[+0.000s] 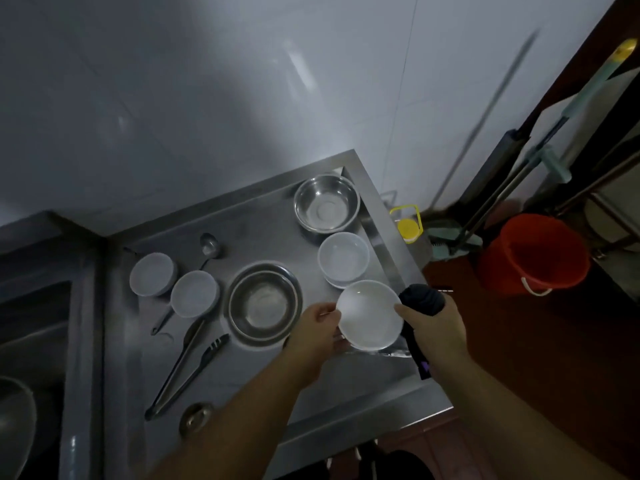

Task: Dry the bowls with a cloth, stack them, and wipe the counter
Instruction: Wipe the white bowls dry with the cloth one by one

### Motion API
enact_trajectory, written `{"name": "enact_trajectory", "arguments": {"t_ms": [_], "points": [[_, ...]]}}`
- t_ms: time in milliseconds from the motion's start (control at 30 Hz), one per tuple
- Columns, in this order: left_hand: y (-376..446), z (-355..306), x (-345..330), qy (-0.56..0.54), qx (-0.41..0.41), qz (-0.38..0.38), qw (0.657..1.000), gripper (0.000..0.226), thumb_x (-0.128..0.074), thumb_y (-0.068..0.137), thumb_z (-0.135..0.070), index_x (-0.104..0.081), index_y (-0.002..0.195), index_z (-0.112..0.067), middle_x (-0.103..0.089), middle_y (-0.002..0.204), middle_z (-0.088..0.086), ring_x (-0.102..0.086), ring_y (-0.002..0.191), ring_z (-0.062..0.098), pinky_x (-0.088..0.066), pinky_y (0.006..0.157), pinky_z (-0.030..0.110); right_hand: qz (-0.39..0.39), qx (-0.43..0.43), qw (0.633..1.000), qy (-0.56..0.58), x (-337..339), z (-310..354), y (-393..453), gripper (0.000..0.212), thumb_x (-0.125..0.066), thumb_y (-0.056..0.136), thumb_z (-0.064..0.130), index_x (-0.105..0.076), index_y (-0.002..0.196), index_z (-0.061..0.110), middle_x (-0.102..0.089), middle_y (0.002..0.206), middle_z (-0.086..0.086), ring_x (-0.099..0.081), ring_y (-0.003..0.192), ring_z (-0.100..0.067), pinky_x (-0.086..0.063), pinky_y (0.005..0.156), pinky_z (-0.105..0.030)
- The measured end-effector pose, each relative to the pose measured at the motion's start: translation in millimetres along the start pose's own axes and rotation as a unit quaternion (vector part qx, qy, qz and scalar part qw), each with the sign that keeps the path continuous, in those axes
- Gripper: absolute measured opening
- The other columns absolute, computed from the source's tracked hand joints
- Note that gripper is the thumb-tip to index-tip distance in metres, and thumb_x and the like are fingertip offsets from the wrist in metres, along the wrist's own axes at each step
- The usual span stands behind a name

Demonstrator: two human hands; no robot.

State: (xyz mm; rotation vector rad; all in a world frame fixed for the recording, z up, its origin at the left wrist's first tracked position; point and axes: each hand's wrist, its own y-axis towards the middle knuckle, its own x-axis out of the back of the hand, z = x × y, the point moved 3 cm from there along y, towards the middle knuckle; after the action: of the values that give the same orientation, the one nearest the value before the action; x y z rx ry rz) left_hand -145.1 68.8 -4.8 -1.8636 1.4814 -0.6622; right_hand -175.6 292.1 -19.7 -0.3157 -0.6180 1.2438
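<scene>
While the left hand [320,329] grips one edge of a round white bowl [369,315] above the steel counter [263,386], the right hand [434,327] touches its opposite rim, fingers clamped around a dark cloth [420,299].

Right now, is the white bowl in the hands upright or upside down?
Upright: the round white bowl shows its open hollow to the camera, held at its rim between left hand and right hand.

Five white bowls [370,315], two steel bowls [265,303], one tongs [187,375].
</scene>
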Motion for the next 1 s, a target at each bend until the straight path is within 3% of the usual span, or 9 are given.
{"name": "enact_trajectory", "arguments": {"t_ms": [67, 133, 200, 367, 533, 667, 767, 867, 1000], "points": [[10, 14, -1, -0.005, 0.012, -0.011, 1.000, 0.013, -0.062, 0.106, -0.021, -0.063, 0.119, -0.020, -0.070, 0.118, 0.006, -0.076, 0.097, 0.023, -0.067, 0.073, 0.034, 0.007, -0.017, 1.000, -0.004, 0, -12, 5, 0.056, -0.091, 0.076, 0.023, -0.064, 0.125, 0.024, -0.072, 0.107, -0.001, -0.072, 0.096, -0.025, -0.061, 0.086, -0.049], [18, 28, 0, -0.006, 0.020, -0.023, 1.000, 0.020, -0.063, 0.105, -0.020, -0.065, 0.124, -0.015, -0.071, 0.121, 0.010, -0.074, 0.104, 0.028, -0.067, 0.081, 0.039, 0.012, -0.028, 1.000, -0.006, -1, -24, 9, 0.042, -0.088, 0.076, 0.019, -0.065, 0.109, 0.033, -0.072, 0.101, -0.001, -0.072, 0.093, -0.025, -0.061, 0.082, -0.047], [27, 39, 0, 0.004, 0.023, -0.040, 0.999, 0.017, -0.063, 0.104, -0.019, -0.068, 0.119, -0.016, -0.072, 0.118, 0.008, -0.073, 0.104, 0.026, -0.067, 0.077, 0.034, 0.007, -0.033, 0.999, -0.030, -4, -35, 14, 0.035, -0.086, 0.074, 0.020, -0.063, 0.095, 0.036, -0.072, 0.093, 0.000, -0.072, 0.087, -0.025, -0.061, 0.076, -0.045], [50, 60, -1, 0.076, 0.021, -0.098, 0.992, 0.014, -0.062, 0.103, -0.024, -0.072, 0.112, -0.025, -0.074, 0.108, -0.002, -0.072, 0.101, 0.021, -0.064, 0.091, 0.040, -0.007, -0.041, 0.995, -0.091, -12, -57, 30, 0.042, -0.082, 0.072, 0.027, -0.067, 0.110, 0.019, -0.072, 0.089, -0.004, -0.072, 0.081, -0.024, -0.057, 0.064, -0.039], [63, 66, -8, 0.060, 0.015, -0.125, 0.990, 0.020, -0.062, 0.104, -0.021, -0.074, 0.120, -0.022, -0.075, 0.109, 0.000, -0.073, 0.099, 0.022, -0.064, 0.081, 0.034, -0.013, -0.002, 0.993, -0.119, -18, -69, 47, 0.035, -0.080, 0.073, 0.024, -0.062, 0.103, 0.024, -0.068, 0.082, 0.001, -0.068, 0.074, -0.020, -0.056, 0.062, -0.039], [71, 70, -12, 0.093, 0.001, -0.144, 0.985, 0.025, -0.061, 0.104, -0.023, -0.073, 0.126, -0.022, -0.075, 0.110, 0.000, -0.073, 0.098, 0.022, -0.059, 0.076, 0.031, -0.003, 0.019, 0.989, -0.147, -19, -73, 56, 0.038, -0.080, 0.075, 0.023, -0.057, 0.106, 0.027, -0.064, 0.079, 0.006, -0.063, 0.069, -0.015, -0.045, 0.056, -0.029], [75, 73, -12, 0.101, -0.012, -0.161, 0.982, 0.026, -0.061, 0.103, -0.023, -0.075, 0.125, -0.024, -0.072, 0.100, -0.009, -0.071, 0.094, 0.016, -0.056, 0.068, 0.024, 0.002, 0.034, 0.988, -0.151, -21, -73, 59, 0.044, -0.082, 0.077, 0.025, -0.055, 0.111, 0.033, -0.065, 0.085, 0.012, -0.063, 0.074, -0.007, -0.045, 0.057, -0.027], [79, 73, -12, 0.112, -0.012, -0.176, 0.978, 0.027, -0.061, 0.102, -0.024, -0.076, 0.124, -0.025, -0.071, 0.098, -0.013, -0.070, 0.094, 0.016, -0.060, 0.078, 0.034, 0.012, 0.052, 0.985, -0.166, -26, -71, 59, 0.049, -0.081, 0.079, 0.025, -0.049, 0.113, 0.040, -0.062, 0.087, 0.016, -0.060, 0.075, -0.002, -0.042, 0.055, -0.024], [79, 71, -12, 0.129, -0.007, -0.174, 0.976, 0.021, -0.063, 0.099, -0.023, -0.078, 0.111, -0.030, -0.071, 0.086, -0.021, -0.073, 0.081, 0.012, -0.057, 0.062, 0.025, 0.015, 0.056, 0.982, -0.179, -29, -67, 61, 0.051, -0.079, 0.080, 0.023, -0.049, 0.116, 0.041, -0.062, 0.087, 0.017, -0.059, 0.075, 0.000, -0.040, 0.054, -0.022]]}}
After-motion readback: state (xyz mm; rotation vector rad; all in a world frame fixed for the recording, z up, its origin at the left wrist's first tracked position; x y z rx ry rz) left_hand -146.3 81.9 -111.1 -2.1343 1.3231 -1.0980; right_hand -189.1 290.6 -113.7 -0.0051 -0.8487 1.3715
